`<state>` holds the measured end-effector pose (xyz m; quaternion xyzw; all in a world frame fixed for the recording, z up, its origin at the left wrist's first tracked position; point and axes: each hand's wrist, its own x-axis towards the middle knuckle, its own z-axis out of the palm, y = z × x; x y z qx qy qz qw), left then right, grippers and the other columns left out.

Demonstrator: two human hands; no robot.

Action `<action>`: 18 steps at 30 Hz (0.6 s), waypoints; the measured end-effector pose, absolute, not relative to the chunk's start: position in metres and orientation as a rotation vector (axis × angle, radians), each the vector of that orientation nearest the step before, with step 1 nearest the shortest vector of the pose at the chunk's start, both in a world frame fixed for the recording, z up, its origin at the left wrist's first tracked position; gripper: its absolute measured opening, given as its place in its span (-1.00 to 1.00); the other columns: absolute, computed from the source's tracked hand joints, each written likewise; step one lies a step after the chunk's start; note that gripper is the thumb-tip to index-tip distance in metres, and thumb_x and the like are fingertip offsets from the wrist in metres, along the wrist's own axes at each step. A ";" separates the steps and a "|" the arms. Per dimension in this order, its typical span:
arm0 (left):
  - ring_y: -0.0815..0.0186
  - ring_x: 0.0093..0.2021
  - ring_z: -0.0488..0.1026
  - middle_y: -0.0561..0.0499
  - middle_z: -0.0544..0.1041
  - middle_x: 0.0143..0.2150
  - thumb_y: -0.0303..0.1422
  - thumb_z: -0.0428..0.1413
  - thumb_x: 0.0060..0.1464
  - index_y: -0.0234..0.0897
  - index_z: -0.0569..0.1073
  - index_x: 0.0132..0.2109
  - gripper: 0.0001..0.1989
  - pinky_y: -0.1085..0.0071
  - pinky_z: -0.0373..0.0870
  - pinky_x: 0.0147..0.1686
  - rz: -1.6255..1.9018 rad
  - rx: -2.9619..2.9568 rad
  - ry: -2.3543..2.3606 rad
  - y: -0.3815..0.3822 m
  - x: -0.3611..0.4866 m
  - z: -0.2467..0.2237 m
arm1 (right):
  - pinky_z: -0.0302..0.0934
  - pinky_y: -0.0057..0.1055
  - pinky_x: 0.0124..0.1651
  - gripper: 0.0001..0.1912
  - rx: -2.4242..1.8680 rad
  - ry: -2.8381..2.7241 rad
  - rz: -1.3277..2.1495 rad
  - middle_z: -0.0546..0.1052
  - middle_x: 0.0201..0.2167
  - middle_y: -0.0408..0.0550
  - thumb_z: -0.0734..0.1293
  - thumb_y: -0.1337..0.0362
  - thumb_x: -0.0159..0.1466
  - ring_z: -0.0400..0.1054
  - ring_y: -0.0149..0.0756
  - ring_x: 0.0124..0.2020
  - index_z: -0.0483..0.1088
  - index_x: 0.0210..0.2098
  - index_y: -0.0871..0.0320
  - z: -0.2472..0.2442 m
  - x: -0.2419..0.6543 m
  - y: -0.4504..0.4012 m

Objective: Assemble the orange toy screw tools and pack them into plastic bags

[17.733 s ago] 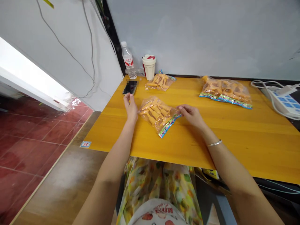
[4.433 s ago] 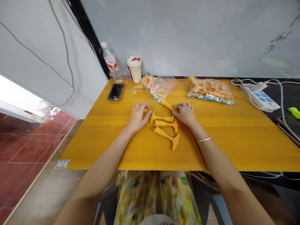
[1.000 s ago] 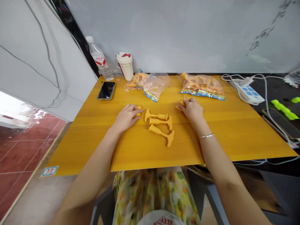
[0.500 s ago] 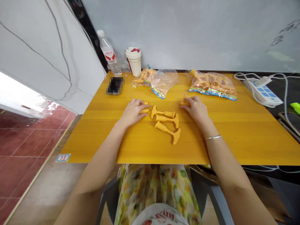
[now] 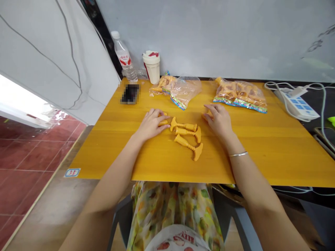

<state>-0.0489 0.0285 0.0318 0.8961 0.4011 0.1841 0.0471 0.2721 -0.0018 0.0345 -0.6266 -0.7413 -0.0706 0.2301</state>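
At the left of the worktop (image 5: 110, 153), a blurred phone (image 5: 130, 94) lies in front of a clear bottle (image 5: 124, 57). The left hand (image 5: 151, 124) curves over orange pieces (image 5: 163, 122), its fingers apart; their hold on the pieces is hidden. A pale lidded cup (image 5: 152, 68) stands behind. Next come a bag of orange parts (image 5: 164, 83) and a seemingly empty bag (image 5: 185, 91). In front, between the hands, lie three T-handled pieces (image 5: 187, 132), the nearest one slanted. The right hand (image 5: 220, 120) is at a mostly covered orange piece (image 5: 207, 115); whether its fingers clamp it, I cannot tell. Beyond are two filled bags (image 5: 240, 93), then a power strip (image 5: 299, 104) with white cables.
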 end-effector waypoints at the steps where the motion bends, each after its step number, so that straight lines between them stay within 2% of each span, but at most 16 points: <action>1: 0.04 0.05 0.27 -0.17 0.42 0.03 -0.05 0.05 0.26 -0.19 0.50 0.17 -0.53 0.10 0.24 0.11 0.571 2.731 1.222 0.028 -0.048 0.032 | 0.25 -0.06 0.11 -0.57 -1.624 -2.106 -0.176 0.48 0.07 0.18 0.16 0.16 0.41 0.34 0.01 0.10 0.39 0.20 0.13 0.036 0.268 -0.003; 5: 0.05 0.05 0.28 -0.19 0.42 0.04 -0.01 0.04 0.26 -0.21 0.51 0.17 -0.50 0.11 0.24 0.11 0.616 2.730 1.209 0.027 -0.047 0.033 | 0.25 -0.14 0.09 -0.59 -1.346 -2.451 -0.001 0.57 -0.06 0.11 0.21 0.09 0.41 0.40 -0.07 -0.02 0.46 0.12 0.14 0.036 0.245 -0.011; 9: 0.05 0.04 0.28 -0.18 0.43 0.03 0.00 0.03 0.27 -0.21 0.51 0.17 -0.50 0.11 0.24 0.11 0.653 2.737 1.198 0.027 -0.046 0.031 | 0.27 -0.15 0.06 -0.63 -1.410 -2.531 0.015 0.59 -0.08 0.12 0.25 0.21 0.39 0.43 -0.06 -0.04 0.47 0.12 0.15 0.031 0.233 -0.014; 13: 0.08 0.03 0.30 -0.17 0.44 0.03 -0.05 0.04 0.28 -0.21 0.52 0.14 -0.54 0.11 0.27 0.11 0.740 2.711 1.177 0.026 -0.044 0.031 | 0.32 -0.13 -0.01 -0.63 -1.488 -2.299 -0.058 0.57 -0.10 0.18 0.22 0.24 0.39 0.45 -0.02 -0.06 0.45 0.12 0.19 0.030 0.237 -0.012; 18: 0.16 0.00 0.37 -0.12 0.48 -0.04 -0.11 0.03 0.31 -0.22 0.55 0.05 -0.63 0.15 0.29 0.13 1.016 2.493 1.096 0.015 -0.025 0.033 | 0.36 -0.13 0.04 -0.67 -1.239 -1.776 0.096 0.54 -0.03 0.10 0.23 0.14 0.41 0.45 -0.11 -0.02 0.34 0.11 0.11 0.033 0.220 -0.019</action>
